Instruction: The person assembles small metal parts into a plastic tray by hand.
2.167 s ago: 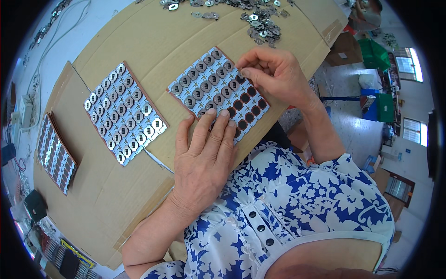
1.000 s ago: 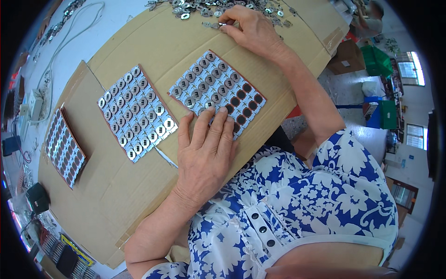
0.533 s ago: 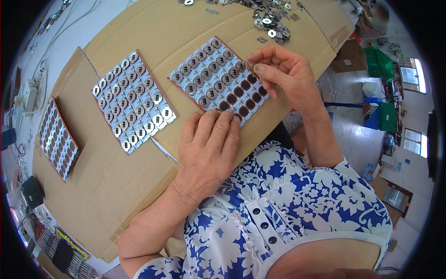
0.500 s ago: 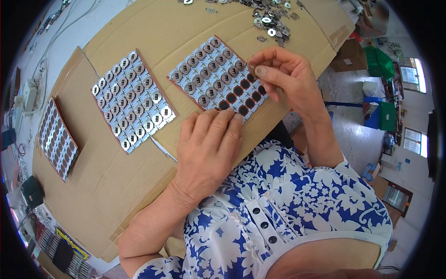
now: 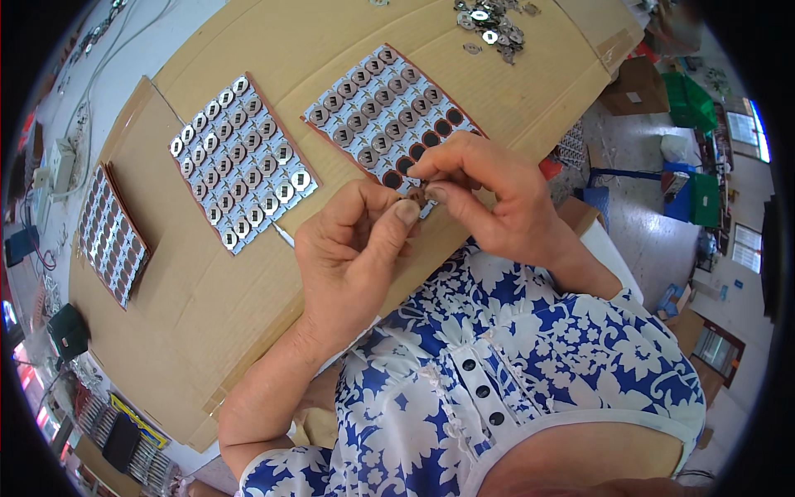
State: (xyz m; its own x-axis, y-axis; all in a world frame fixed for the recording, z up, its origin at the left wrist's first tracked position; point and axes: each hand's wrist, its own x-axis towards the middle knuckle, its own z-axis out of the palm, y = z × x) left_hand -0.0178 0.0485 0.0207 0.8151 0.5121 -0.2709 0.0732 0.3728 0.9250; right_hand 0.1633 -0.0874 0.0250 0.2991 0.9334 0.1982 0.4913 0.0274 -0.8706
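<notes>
My left hand [image 5: 352, 253] and my right hand [image 5: 505, 195] meet over the near edge of a circuit board panel [image 5: 383, 109]. Thumb and fingers are pinched together on each side, around a small piece too hidden to name. Beneath them, the panel's far rows carry silvery metal clips, while its nearer rows show bare black round spots ringed in red-brown; my fingers cover part of those. Left of it lies a second panel [image 5: 240, 166] with metal clips in every visible row.
A stack of similar panels [image 5: 116, 236] stands at the far left on the cardboard sheet [image 5: 215, 315]. Loose metal clips [image 5: 501, 35] are heaped at the back. White cables [image 5: 99, 74] run along the left. Beyond the table's right edge are green crates [image 5: 689, 101] and a cardboard box [image 5: 636, 87].
My left hand has lifted off the panel and curled into a pinch. My right hand has come left and nearer to meet it. The view has shifted slightly.
</notes>
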